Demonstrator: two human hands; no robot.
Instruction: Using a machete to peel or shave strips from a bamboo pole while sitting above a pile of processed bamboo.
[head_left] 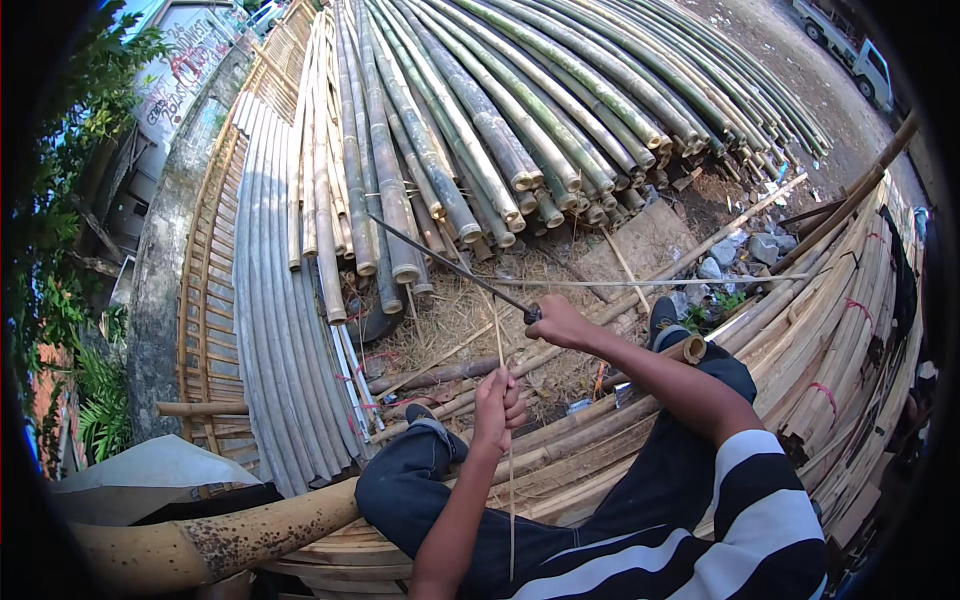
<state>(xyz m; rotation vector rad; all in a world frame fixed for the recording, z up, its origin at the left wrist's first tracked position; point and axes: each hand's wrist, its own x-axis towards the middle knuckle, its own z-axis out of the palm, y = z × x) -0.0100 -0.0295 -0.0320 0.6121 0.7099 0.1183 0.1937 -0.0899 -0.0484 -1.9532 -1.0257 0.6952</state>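
Note:
My left hand is closed round a thin bamboo strip, which stands nearly upright in the picture. Its lower end hangs over my lap, and its upper part rises above my fist. In the closed fist of my right hand is a long, dark-bladed knife. The blade points away to the far left and crosses the strip near its upper end; whether the two touch, I cannot tell.
A large stack of bamboo poles fills the far side. Split bamboo bundles lie at the right, grey corrugated sheets and a bamboo ladder at the left. A thick bamboo pole lies by my left knee. Stones sit beyond my right foot.

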